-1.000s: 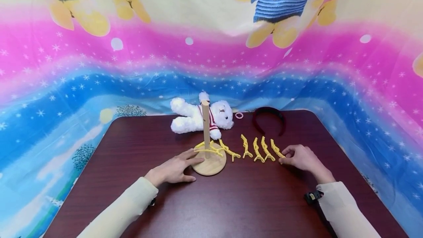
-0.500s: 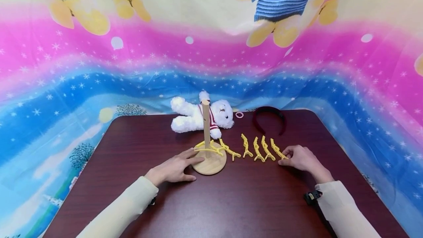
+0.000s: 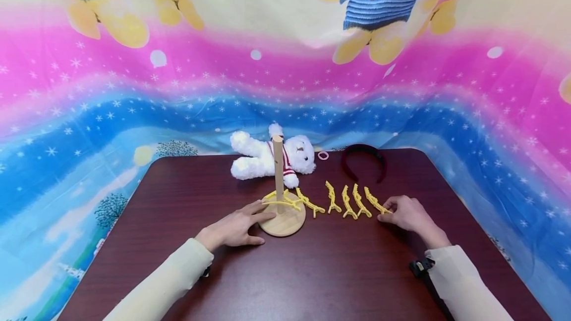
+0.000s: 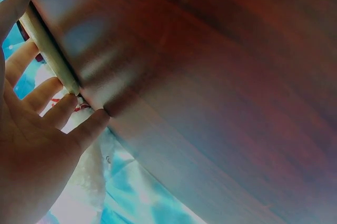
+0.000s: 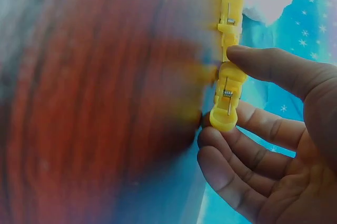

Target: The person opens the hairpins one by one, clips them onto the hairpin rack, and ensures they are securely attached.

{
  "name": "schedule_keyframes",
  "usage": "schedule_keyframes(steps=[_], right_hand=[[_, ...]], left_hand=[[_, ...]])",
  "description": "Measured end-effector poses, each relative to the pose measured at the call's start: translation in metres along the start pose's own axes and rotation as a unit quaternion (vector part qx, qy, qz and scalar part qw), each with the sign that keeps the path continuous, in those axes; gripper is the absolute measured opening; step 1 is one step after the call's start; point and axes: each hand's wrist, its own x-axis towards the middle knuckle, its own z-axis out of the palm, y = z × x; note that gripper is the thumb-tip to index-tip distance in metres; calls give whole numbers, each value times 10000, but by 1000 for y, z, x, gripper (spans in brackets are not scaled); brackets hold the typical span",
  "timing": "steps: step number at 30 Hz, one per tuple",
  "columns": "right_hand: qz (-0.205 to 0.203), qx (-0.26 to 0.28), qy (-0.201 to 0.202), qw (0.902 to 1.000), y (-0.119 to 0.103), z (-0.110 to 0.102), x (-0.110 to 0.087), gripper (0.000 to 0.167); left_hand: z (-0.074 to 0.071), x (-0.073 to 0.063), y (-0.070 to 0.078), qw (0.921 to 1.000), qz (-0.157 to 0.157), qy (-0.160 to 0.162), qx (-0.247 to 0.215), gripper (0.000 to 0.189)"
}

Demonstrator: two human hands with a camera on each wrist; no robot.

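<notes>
My left hand (image 3: pixel 235 224) rests palm down with spread, straight fingers on the near left of a round wooden base (image 3: pixel 285 224) that bears an upright wooden post (image 3: pixel 278 162). Yellow pieces (image 3: pixel 292 202) lie over that base at the foot of the post. At the right, my right hand (image 3: pixel 408 213) pinches the near end of the rightmost yellow hair clip (image 3: pixel 374 199) between thumb and fingers. Small metal springs show on the yellow clip (image 5: pixel 227 95) in the right wrist view. Several like clips (image 3: pixel 349 203) lie in a row left of it.
Behind the post a white teddy bear (image 3: pixel 254 166) in a striped top lies on its side. A small pale pink ring (image 3: pixel 323 155) and a dark red headband (image 3: pixel 344 162) lie along the back of the brown table (image 3: pixel 285 276). A printed cloth (image 3: pixel 285 88) hangs behind.
The rightmost hair clip has turned slightly, its near end shifting a little to the right within my right hand's pinch. My left hand has stayed in place.
</notes>
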Motion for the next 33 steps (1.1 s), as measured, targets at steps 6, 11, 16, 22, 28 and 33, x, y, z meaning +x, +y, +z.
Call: schedule_keyframes(steps=[6, 11, 16, 22, 28, 33], right_hand=[[-13, 82, 42, 10000, 0, -5, -2, 29], [-44, 112, 113, 9999, 0, -7, -2, 28], [-163, 92, 274, 9995, -3, -11, -3, 30], [-312, 186, 490, 9981, -9, -16, -3, 28], [-409, 269, 581, 9971, -17, -17, -2, 30], [-525, 353, 664, 9958, -26, -16, 0, 33]], left_hand=[[0, 0, 0, 10000, -24, -6, 25, 71], [1, 0, 0, 10000, -60, -31, 21, 71], [1, 0, 0, 10000, -39, -17, -1, 71], [1, 0, 0, 10000, -18, 11, 28, 71], [1, 0, 0, 10000, -24, 10, 28, 71], [2, 0, 0, 10000, -17, 11, -29, 71]])
